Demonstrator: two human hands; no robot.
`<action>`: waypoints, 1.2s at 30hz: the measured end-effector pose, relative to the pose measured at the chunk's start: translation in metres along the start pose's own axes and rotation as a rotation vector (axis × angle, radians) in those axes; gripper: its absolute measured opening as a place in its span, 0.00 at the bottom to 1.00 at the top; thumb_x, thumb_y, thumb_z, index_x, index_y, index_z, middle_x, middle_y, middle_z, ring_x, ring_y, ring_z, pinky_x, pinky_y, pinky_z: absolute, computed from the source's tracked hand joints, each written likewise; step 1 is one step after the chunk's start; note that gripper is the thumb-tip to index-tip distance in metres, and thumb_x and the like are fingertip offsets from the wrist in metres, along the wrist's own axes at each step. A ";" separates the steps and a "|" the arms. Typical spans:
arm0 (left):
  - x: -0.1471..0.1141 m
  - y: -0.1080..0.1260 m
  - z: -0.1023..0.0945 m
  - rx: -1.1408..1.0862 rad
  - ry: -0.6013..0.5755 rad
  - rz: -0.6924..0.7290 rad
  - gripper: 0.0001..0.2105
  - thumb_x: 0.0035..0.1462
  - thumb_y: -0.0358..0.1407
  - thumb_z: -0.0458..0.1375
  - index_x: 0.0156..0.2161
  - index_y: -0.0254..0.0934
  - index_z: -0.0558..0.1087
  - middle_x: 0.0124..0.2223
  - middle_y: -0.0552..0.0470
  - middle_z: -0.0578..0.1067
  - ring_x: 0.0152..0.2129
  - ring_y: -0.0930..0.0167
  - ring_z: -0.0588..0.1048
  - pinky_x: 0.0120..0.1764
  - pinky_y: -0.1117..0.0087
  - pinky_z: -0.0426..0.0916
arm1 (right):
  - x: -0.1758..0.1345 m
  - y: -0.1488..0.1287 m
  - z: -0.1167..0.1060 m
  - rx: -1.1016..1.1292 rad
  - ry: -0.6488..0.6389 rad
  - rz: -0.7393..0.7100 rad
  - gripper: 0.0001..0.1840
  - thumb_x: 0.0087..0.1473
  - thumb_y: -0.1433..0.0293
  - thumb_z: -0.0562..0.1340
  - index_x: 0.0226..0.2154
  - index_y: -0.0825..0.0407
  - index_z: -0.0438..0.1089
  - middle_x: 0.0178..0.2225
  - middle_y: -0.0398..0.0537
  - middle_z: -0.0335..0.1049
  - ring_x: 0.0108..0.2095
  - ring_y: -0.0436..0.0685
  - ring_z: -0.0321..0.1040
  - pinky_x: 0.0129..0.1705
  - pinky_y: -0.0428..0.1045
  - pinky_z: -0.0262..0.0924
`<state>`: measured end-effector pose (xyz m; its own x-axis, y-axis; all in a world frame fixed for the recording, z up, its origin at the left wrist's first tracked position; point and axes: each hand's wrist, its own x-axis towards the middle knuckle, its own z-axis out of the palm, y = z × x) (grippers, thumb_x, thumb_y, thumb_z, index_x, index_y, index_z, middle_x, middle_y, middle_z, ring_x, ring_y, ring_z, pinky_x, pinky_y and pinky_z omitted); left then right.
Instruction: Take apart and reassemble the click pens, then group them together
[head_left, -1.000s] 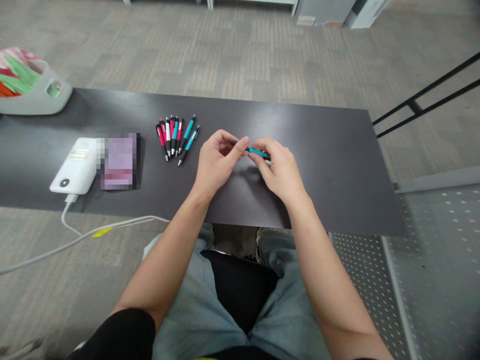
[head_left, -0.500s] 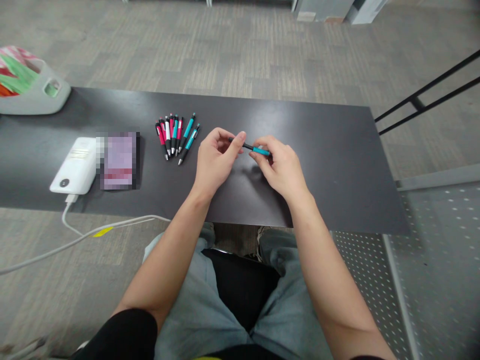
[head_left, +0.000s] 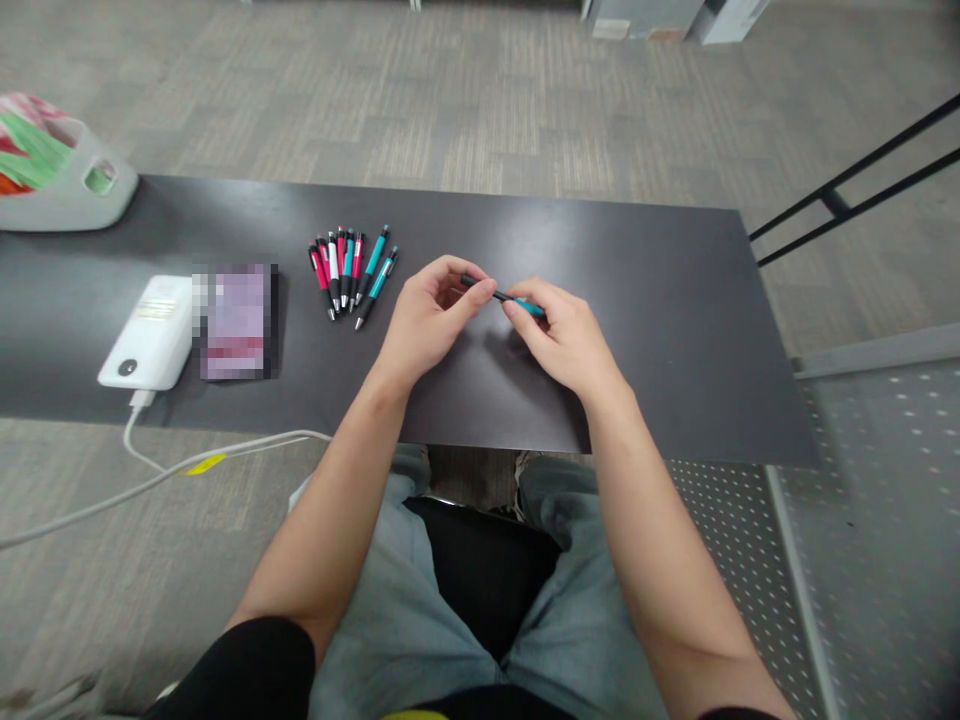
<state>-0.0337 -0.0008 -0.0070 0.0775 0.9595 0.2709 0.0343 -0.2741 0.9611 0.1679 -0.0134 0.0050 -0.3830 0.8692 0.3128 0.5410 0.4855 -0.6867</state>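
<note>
A slim, straight pen (head_left: pixel 504 296), black and teal, slants above the tabletop, its dark end pinched between the left hand's (head_left: pixel 427 330) thumb and fingers, its teal part clasped by the right hand (head_left: pixel 566 335). Leftward, smooth pink, teal and white pens (head_left: pixel 347 265) with pointed silvery tips fan across the matte-sheened dark tabletop (head_left: pixel 675 320); beyond lies streaky grey carpet (head_left: pixel 375 110), and at right a perforated grey panel (head_left: pixel 877 540)
</note>
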 end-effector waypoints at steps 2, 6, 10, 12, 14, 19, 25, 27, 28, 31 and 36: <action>-0.001 0.001 0.000 0.012 -0.065 -0.005 0.17 0.55 0.50 0.73 0.40 0.40 0.80 0.36 0.51 0.80 0.29 0.71 0.75 0.33 0.71 0.67 | 0.000 0.000 -0.001 0.015 -0.010 -0.017 0.14 0.71 0.55 0.57 0.45 0.46 0.72 0.42 0.48 0.75 0.42 0.61 0.70 0.46 0.53 0.61; -0.003 0.003 0.000 0.057 -0.121 0.015 0.16 0.56 0.48 0.73 0.43 0.41 0.81 0.39 0.51 0.80 0.28 0.72 0.74 0.31 0.71 0.67 | -0.002 0.000 -0.003 0.009 -0.017 -0.015 0.13 0.71 0.56 0.58 0.47 0.46 0.71 0.41 0.48 0.73 0.39 0.59 0.68 0.44 0.53 0.60; -0.003 0.005 -0.005 0.080 -0.114 0.070 0.17 0.59 0.47 0.71 0.49 0.42 0.80 0.42 0.50 0.80 0.34 0.70 0.77 0.37 0.71 0.70 | -0.003 0.003 -0.006 -0.014 -0.007 -0.033 0.14 0.72 0.57 0.56 0.46 0.48 0.70 0.39 0.48 0.71 0.38 0.59 0.67 0.44 0.53 0.60; -0.002 0.007 -0.007 0.110 -0.101 0.091 0.15 0.60 0.48 0.70 0.47 0.43 0.81 0.44 0.49 0.81 0.34 0.70 0.77 0.39 0.70 0.71 | -0.003 0.004 -0.007 -0.011 -0.023 -0.045 0.16 0.73 0.57 0.54 0.45 0.49 0.71 0.40 0.49 0.71 0.41 0.60 0.68 0.46 0.54 0.60; -0.002 0.009 -0.008 0.140 -0.084 0.098 0.15 0.60 0.49 0.69 0.45 0.42 0.81 0.44 0.49 0.81 0.33 0.69 0.77 0.39 0.69 0.71 | -0.002 0.004 -0.008 0.002 -0.042 -0.050 0.16 0.74 0.57 0.52 0.46 0.48 0.71 0.43 0.50 0.72 0.43 0.60 0.68 0.49 0.54 0.60; -0.002 0.011 -0.006 0.198 -0.007 0.094 0.15 0.60 0.50 0.69 0.41 0.41 0.81 0.36 0.50 0.81 0.31 0.69 0.77 0.38 0.69 0.71 | -0.001 0.003 -0.008 0.004 -0.005 -0.047 0.13 0.72 0.59 0.54 0.48 0.47 0.69 0.47 0.53 0.72 0.48 0.62 0.68 0.53 0.56 0.61; -0.001 0.010 -0.005 0.173 0.055 0.085 0.17 0.58 0.51 0.71 0.39 0.39 0.80 0.35 0.51 0.80 0.28 0.72 0.76 0.35 0.71 0.69 | -0.004 0.006 -0.007 -0.002 0.007 0.012 0.12 0.71 0.62 0.56 0.53 0.45 0.64 0.42 0.48 0.74 0.41 0.60 0.71 0.48 0.55 0.62; -0.001 0.009 -0.006 0.171 0.046 0.098 0.16 0.60 0.50 0.70 0.40 0.39 0.80 0.35 0.52 0.80 0.29 0.72 0.76 0.35 0.72 0.70 | -0.005 0.006 -0.007 -0.015 0.003 0.012 0.13 0.71 0.61 0.57 0.55 0.45 0.64 0.41 0.47 0.74 0.38 0.59 0.71 0.45 0.54 0.62; -0.001 0.008 -0.007 0.167 0.043 0.104 0.15 0.60 0.50 0.69 0.40 0.39 0.79 0.36 0.52 0.80 0.29 0.72 0.76 0.35 0.72 0.70 | -0.005 0.006 -0.008 -0.022 0.002 0.002 0.14 0.71 0.60 0.57 0.55 0.45 0.65 0.43 0.47 0.75 0.38 0.60 0.71 0.45 0.54 0.63; -0.001 0.007 -0.008 0.155 0.045 0.115 0.13 0.62 0.48 0.69 0.40 0.40 0.79 0.36 0.52 0.80 0.29 0.73 0.76 0.34 0.72 0.70 | -0.004 0.006 -0.010 -0.046 0.004 -0.030 0.14 0.72 0.57 0.56 0.53 0.44 0.69 0.47 0.48 0.76 0.43 0.61 0.72 0.48 0.55 0.62; 0.001 0.005 -0.012 0.168 0.087 0.146 0.13 0.62 0.48 0.68 0.41 0.40 0.78 0.36 0.53 0.79 0.27 0.73 0.76 0.32 0.72 0.70 | -0.004 0.010 -0.016 -0.101 0.035 -0.010 0.14 0.74 0.58 0.54 0.46 0.46 0.72 0.43 0.48 0.76 0.43 0.61 0.72 0.47 0.55 0.61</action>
<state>-0.0450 -0.0004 -0.0011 0.0081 0.9089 0.4169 0.1944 -0.4104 0.8909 0.1862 -0.0103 0.0074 -0.3634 0.8662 0.3430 0.6107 0.4995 -0.6144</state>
